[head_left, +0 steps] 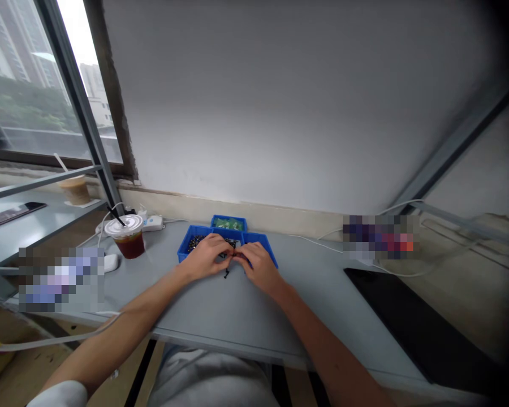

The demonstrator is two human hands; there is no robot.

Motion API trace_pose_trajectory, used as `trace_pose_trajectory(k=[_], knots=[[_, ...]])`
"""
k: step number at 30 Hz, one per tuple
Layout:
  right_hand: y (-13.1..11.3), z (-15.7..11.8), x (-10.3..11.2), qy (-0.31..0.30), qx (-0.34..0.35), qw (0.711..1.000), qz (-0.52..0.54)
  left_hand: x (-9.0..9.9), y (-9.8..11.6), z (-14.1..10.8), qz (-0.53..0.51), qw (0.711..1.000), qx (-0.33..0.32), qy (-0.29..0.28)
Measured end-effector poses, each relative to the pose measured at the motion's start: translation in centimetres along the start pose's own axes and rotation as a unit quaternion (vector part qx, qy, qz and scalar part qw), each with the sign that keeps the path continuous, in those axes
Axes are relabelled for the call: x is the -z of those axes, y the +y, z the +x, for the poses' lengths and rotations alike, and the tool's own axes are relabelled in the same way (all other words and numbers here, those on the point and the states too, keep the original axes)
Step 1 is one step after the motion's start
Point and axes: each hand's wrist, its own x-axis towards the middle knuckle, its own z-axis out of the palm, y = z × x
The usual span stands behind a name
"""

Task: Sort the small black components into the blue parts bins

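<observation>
1. Blue plastic trays [228, 237] sit in a tight cluster at the back of the table [220, 316], and I'm using them as my reference point: one tray to the left, one behind, one to the right.
2. My left hand [203, 258] is just in front of the left tray, its fingers curled inward and resting over the tray's front rim.
3. My right hand [258, 267] is just in front of the right tray, covering part of it, and its fingertips [240, 257] meet those of the left hand.
4. Both hands are pressed together at the fingertips, pinching a small dark piece [233, 255] right at the front edge of the trays. It's too small and too covered for me to identify.
5. A small black piece [226, 273] shows just below the fingers, in front of the trays. I can't tell whether it hangs from the pinch or lies on the table.
6. The left tray holds a heap of tiny dark parts [194, 243], and the back tray holds something green [228, 224].
7. Left of the trays stand a plastic cup of dark drink [128, 240] with a black straw and a white power strip [155, 223]. Well right of them lies a black flat panel [411, 316].
</observation>
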Motion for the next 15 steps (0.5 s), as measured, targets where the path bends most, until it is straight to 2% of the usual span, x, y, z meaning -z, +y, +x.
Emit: trace_pose_trajectory(k=[9, 15], knots=[[0.06, 0.02, 0.06, 0.012, 0.009, 1.000, -0.021, 0.08, -0.08, -0.05, -0.003, 1.000, 0.002, -0.005], [0.23, 0.10, 0.01, 0.056, 0.012, 0.997, -0.050, 0.01, -0.27, -0.12, 0.012, 1.000, 0.011, 0.002]])
